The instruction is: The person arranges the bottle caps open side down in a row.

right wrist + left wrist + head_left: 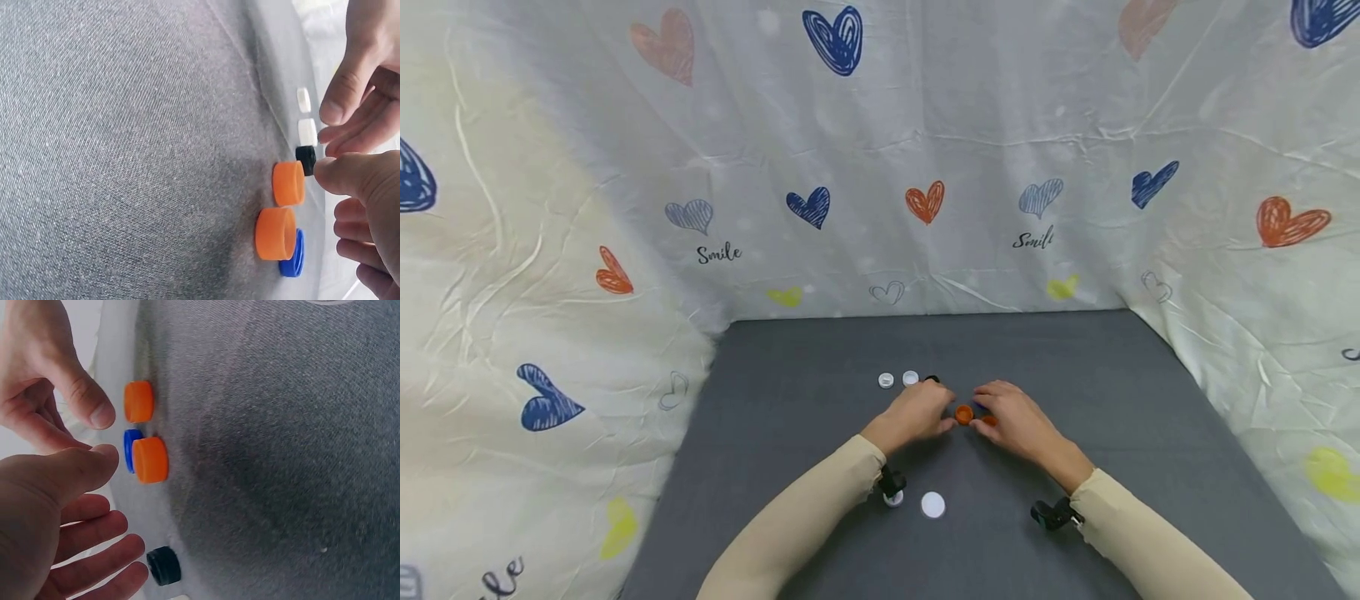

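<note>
Two orange bottle caps [964, 414] [270, 234] lie on the grey cloth between the hands, beside a blue cap [129, 450]. The left hand [919, 412] hovers at their left, fingers loosely bent and thumb extended, with nothing in its grasp. Its fingers come near a black cap [164, 565] in the left wrist view. On the other side, the right hand [1018, 423] arches over the blue cap and one orange cap, which it partly hides in the head view. Its thumb and fingers are apart, and I see nothing held between them.
Two white caps [886, 381] [911, 377] lie left of the black one. Closer to the person are a larger white disc [933, 505] and another white cap [892, 499], partly behind the left wrist camera. A heart-printed curtain [880, 167] borders the table's back and sides.
</note>
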`<state>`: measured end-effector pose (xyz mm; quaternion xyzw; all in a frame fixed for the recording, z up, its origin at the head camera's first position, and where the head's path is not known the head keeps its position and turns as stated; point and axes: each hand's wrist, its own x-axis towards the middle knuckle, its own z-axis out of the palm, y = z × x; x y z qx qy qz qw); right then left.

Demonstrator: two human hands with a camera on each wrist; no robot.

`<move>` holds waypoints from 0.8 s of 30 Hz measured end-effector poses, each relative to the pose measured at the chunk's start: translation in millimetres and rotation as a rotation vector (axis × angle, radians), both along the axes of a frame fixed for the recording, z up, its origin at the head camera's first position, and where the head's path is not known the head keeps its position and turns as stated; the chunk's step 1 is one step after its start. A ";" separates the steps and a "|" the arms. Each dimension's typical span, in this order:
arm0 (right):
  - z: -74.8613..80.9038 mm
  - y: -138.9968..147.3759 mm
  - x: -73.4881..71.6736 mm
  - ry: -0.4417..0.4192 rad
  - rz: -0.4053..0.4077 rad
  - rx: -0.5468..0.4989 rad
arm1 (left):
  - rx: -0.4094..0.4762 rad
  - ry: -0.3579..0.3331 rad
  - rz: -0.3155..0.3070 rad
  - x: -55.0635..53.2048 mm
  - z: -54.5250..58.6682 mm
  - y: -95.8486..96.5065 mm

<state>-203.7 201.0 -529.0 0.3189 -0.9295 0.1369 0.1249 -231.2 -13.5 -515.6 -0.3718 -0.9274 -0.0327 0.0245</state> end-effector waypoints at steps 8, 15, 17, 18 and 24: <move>-6.0 0.3 -5.2 -0.012 -0.007 0.006 | 0.019 -0.018 0.044 -6.5 -9.1 6.9; -12.4 -1.2 -8.8 -0.024 -0.011 0.009 | -0.003 -0.047 0.077 -7.5 -12.4 13.1; -14.5 -2.0 -9.4 -0.016 -0.005 0.003 | -0.011 -0.043 0.078 -7.4 -14.6 14.8; -15.4 -2.5 -9.5 -0.012 -0.002 0.000 | -0.015 -0.039 0.078 -7.3 -16.0 15.5; -23.1 -5.0 -11.5 -0.012 0.016 -0.006 | -0.030 -0.003 0.083 -6.9 -24.2 18.1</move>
